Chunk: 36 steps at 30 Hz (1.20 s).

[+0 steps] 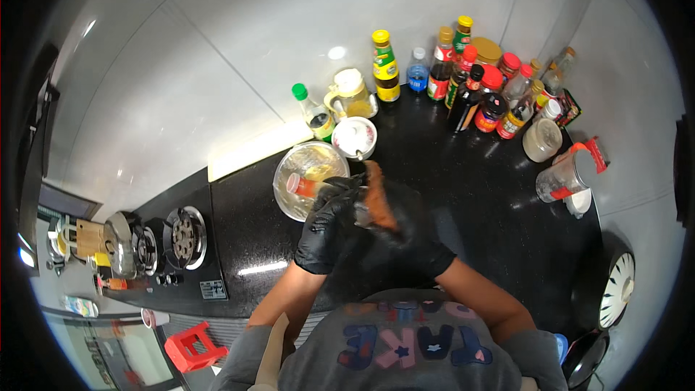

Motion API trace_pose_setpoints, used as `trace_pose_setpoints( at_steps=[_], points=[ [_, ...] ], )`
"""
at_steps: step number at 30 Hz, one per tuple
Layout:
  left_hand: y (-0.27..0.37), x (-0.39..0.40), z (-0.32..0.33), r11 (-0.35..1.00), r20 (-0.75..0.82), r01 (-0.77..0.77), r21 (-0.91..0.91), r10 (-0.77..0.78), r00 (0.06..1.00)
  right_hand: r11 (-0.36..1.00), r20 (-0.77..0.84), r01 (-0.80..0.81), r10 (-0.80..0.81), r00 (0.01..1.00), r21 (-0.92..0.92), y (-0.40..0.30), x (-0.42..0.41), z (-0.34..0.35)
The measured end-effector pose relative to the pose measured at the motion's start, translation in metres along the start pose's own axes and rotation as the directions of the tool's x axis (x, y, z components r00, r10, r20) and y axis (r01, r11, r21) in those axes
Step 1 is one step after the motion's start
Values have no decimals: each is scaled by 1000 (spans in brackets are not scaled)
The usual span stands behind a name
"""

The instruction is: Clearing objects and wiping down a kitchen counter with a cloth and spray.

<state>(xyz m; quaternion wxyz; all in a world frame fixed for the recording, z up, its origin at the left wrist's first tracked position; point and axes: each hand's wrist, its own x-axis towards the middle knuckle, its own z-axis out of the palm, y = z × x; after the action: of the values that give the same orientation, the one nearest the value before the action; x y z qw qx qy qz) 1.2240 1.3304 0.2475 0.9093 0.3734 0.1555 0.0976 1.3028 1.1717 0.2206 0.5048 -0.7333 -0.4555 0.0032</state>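
Observation:
My left hand (328, 222), in a black glove, is wrapped around a small shaker jar (304, 187) with a pale cap and orange-red colouring, tilted over a bowl. Beside it, my right hand (415, 222), also black-gloved and blurred by motion, appears to grip a long, reddish-brown piece of food (377, 201). Its exact kind cannot be told. Just beyond my left hand sits the clear bowl (282, 195), its inside smeared with something yellowish. A white lidded pot (354, 138) with a floral pattern stands behind the bowl.
A green-capped bottle (315, 111), an oil jug (350, 92) and a yellow-capped bottle (386, 68) line the wall. Several sauce bottles and jars (467, 98) crowd the back right corner. At left is a gas hob (184, 239); a plastic pitcher (562, 176) stands at right.

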Motion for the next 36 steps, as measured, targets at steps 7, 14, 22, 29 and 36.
trace_pose_setpoints(
  at_steps=[7,14,22,29,36],
  points=[
    [34,-14,-11,989,-31,-95,-115,92,995,306,399,-658,598,695,688,18,-53,-3],
    [73,-19,-21,958,-53,-286,17,286,957,-121,531,-539,449,719,833,65,-73,25],
    [164,-38,-78,678,86,-554,484,593,801,68,204,-514,867,454,855,61,-60,-51],
    [194,25,-161,600,-123,-383,703,632,765,753,-118,-469,472,874,-462,72,-73,-78],
    [192,75,-257,681,-140,-303,667,514,846,798,60,-271,357,932,-538,122,-119,-60]
  ],
)
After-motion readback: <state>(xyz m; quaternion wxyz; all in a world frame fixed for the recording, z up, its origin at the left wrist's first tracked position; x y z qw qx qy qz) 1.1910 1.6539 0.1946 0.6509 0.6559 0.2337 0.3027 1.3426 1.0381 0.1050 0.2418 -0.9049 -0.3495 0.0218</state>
